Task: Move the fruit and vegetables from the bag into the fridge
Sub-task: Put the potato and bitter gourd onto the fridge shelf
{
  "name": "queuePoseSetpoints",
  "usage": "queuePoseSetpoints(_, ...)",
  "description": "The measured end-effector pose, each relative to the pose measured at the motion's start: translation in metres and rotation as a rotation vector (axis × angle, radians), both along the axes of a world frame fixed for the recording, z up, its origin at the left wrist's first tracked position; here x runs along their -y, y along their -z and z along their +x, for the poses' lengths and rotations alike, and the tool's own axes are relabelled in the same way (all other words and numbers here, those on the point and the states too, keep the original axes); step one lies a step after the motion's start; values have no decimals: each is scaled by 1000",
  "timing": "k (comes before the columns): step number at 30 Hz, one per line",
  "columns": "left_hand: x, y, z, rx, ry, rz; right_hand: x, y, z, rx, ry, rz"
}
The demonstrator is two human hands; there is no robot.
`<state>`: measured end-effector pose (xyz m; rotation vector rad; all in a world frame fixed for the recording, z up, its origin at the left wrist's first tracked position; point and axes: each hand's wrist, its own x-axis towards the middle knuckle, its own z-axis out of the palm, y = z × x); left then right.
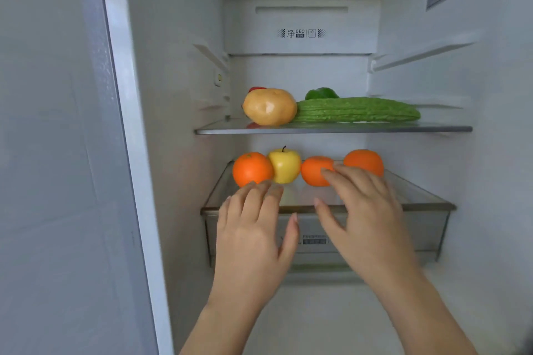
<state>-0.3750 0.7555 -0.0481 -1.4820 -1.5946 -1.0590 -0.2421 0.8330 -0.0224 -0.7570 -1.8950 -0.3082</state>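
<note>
Open fridge (173, 72), potato (269, 106), ridged green gourd (357, 109) on upper shelf (331, 128), three oranges (252, 168) and yellow apple (285, 166) in a row below, left hand (253, 228) and right hand (366, 210) spread, empty, fingertips at fruit

Home kitchen, open fridge (302, 26) interior, glass shelf (331, 129), clear drawer (427, 228), stored produce

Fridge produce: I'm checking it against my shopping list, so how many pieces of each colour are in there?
Orange: 3
Yellow apple: 1
Tan potato: 1
Green: 2, bitter gourd and pepper
Red: 1, mostly hidden behind the potato
Total: 8
</note>
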Motion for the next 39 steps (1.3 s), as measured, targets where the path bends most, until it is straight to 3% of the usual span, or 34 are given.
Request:
queuePoseSetpoints(9, 30, 60, 6, 87, 132, -42, 56, 61, 9, 128, 147, -81)
queuePoseSetpoints(20, 89, 89, 50, 146, 83, -180, 113, 96, 58, 180, 234, -137)
queuePoseSetpoints(39, 252, 114, 186, 124, -90, -271, 248, 125, 175, 207, 29, -221)
